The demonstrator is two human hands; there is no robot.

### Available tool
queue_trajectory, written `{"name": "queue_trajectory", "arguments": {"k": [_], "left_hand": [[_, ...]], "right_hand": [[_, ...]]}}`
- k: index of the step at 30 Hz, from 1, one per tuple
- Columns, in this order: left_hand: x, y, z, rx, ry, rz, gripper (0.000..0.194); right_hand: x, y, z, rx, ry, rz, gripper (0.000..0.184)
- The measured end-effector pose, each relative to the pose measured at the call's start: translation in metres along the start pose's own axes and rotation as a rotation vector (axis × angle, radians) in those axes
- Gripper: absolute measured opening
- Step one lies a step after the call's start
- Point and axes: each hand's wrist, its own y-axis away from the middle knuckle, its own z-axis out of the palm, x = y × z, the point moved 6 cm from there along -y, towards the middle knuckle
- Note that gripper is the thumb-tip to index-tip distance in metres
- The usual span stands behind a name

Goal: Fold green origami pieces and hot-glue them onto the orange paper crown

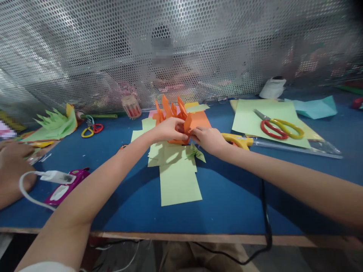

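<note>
The orange folded-paper piece (168, 108) sits in the grip: the left hand (169, 129) pinches its right side, while the right hand's (207, 139) fingertips meet that edge, hold unclear. Several spikes already stand formed, long axes upright, tips up; its base looks unfinished. Nearer than the grip, pale green sheets (181, 185) lie flat, seemingly unfolded.
</note>
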Motion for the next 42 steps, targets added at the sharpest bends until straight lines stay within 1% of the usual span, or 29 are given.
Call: {"name": "queue_trajectory", "arguments": {"k": [5,9,12,14,17,22,25,28,31,34,35,37,39,40,42], "left_hand": [[-0.004,0.010,-0.006,0.012,0.079,-0.022,0.033],[-0.014,0.015,-0.008,0.096,0.125,-0.029,0.037],[-0.023,0.015,-0.005,0.158,0.173,-0.031,0.049],[-0.026,0.014,-0.001,0.179,0.186,-0.025,0.054],[-0.025,0.014,0.003,0.166,0.146,-0.018,0.048],[-0.013,0.011,0.009,0.048,-0.012,0.015,0.026],[-0.008,0.009,0.011,0.036,-0.081,0.037,0.026],[-0.007,0.007,0.010,0.064,-0.143,0.043,0.026],[-0.008,0.005,0.004,0.141,-0.200,0.032,0.021],[-0.003,0.005,-0.010,0.237,-0.234,0.018,0.019],[0.002,0.006,-0.016,0.268,-0.240,0.017,0.020],[0.015,0.014,-0.029,0.341,-0.242,0.022,0.022],[0.031,0.028,-0.043,0.426,-0.217,0.031,0.022],[0.042,0.039,-0.051,0.536,-0.130,0.071,0.023],[0.067,0.065,-0.060,0.665,0.060,0.258,0.029]], "right_hand": [[-0.001,0.002,0.001,0.027,-0.050,-0.091,0.036],[-0.006,0.011,0.000,0.044,-0.130,-0.139,0.035],[-0.008,0.016,0.001,0.064,-0.215,-0.170,0.035],[-0.008,0.017,0.002,0.079,-0.277,-0.186,0.035],[-0.006,0.017,0.006,0.086,-0.368,-0.189,0.035],[-0.005,0.020,0.010,0.066,-0.482,-0.177,0.036],[-0.003,0.021,0.011,0.069,-0.526,-0.167,0.035],[-0.004,0.023,0.010,0.084,-0.558,-0.177,0.035],[-0.013,0.028,0.006,0.102,-0.582,-0.237,0.034],[-0.026,0.036,-0.004,0.131,-0.573,-0.330,0.018],[-0.030,0.039,-0.008,0.142,-0.560,-0.353,0.014],[-0.031,0.043,-0.018,0.171,-0.521,-0.364,0.015],[-0.023,0.045,-0.028,0.205,-0.463,-0.318,0.018],[-0.016,0.045,-0.032,0.223,-0.425,-0.276,0.019],[0.003,0.045,-0.037,0.248,-0.339,-0.196,0.024]]}}
